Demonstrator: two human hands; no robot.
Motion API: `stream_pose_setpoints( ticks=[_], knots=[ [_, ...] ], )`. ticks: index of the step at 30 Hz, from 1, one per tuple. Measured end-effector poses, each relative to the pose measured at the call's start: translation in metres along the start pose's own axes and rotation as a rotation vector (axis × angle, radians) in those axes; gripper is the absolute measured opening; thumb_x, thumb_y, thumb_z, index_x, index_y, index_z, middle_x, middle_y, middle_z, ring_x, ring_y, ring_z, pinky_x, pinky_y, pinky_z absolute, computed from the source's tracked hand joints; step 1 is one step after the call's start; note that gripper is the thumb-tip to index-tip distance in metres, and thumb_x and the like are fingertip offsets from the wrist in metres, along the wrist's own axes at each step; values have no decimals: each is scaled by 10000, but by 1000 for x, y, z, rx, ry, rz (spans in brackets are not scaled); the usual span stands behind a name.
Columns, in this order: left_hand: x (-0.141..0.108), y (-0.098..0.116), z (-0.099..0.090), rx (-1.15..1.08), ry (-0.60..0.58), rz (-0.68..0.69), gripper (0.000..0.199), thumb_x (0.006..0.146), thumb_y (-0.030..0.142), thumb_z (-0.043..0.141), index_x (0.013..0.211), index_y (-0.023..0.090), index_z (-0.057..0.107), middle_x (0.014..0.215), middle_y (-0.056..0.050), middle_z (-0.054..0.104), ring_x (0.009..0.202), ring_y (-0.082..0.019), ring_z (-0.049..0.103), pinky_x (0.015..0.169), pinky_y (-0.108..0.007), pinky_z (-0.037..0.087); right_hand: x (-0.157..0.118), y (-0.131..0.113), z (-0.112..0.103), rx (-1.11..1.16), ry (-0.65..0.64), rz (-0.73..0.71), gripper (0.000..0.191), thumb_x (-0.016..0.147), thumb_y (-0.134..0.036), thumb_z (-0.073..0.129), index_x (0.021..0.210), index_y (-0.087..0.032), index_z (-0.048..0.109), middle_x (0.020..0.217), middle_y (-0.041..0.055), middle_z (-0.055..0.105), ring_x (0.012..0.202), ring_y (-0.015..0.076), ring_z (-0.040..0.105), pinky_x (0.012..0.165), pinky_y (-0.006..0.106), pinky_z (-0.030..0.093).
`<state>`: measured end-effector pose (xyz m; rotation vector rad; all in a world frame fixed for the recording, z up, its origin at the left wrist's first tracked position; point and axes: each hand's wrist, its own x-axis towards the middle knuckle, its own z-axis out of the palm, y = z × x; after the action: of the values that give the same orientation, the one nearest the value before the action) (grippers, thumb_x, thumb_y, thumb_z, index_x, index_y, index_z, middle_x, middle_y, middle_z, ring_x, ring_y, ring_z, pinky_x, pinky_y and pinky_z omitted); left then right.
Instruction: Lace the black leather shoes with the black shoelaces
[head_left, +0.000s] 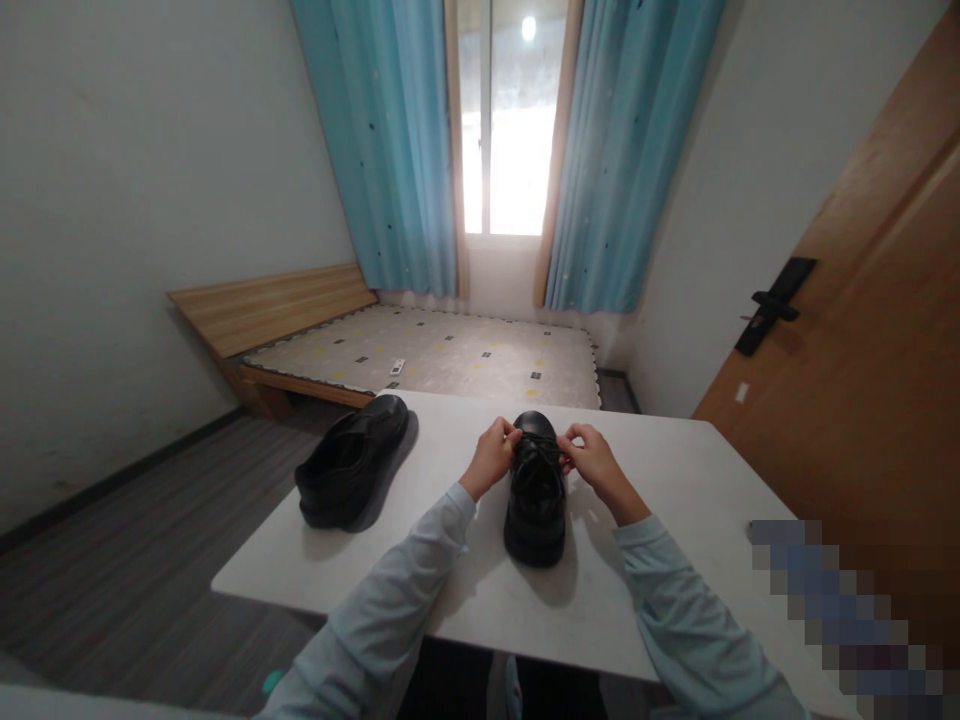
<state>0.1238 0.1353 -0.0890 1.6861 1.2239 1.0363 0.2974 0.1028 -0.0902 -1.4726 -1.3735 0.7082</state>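
Observation:
A black leather lace-up shoe stands on the white table, its toe pointing away from me and its heel towards me. Dark shoelaces cross over its front part. On the shoe's left side, my left hand is closed in a pinch at the lace. My right hand pinches at the lace on the opposite side. The lace ends between the fingers are too small and dark to make out clearly. A second black shoe sits at the table's left, apart from both hands.
Beyond the table is a low bed with a patterned mattress and a small white remote-like object on it. Blue curtains frame a bright window. A wooden door with a black handle is at the right. Blurred blocks hide the lower right.

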Motion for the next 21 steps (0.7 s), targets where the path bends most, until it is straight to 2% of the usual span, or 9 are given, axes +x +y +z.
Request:
stream_pose_setpoints(
  ticks=[7,14,21],
  knots=[
    [1,2,-4,-109,-13,-93,134,838,197,476,713,180,430,513,59,478,466,-90,486,457,-191,398,5,7,-6,-214,49,-110,230,697,-327,578,542,-182,490,648,3,507,513,113,493,506,266,424],
    [2,6,-4,-41,20,-90,130,838,195,473,715,186,432,508,60,473,453,-101,491,450,-206,413,3,0,-5,-303,109,-105,170,681,-260,590,552,-176,520,685,2,489,562,122,504,628,300,436],
    [2,0,-7,121,25,6,136,829,221,515,704,177,484,602,27,554,597,-116,564,615,-244,458,3,7,-5,-279,77,-66,184,661,-294,603,542,-180,521,656,13,543,559,136,521,582,284,422]
  ],
)
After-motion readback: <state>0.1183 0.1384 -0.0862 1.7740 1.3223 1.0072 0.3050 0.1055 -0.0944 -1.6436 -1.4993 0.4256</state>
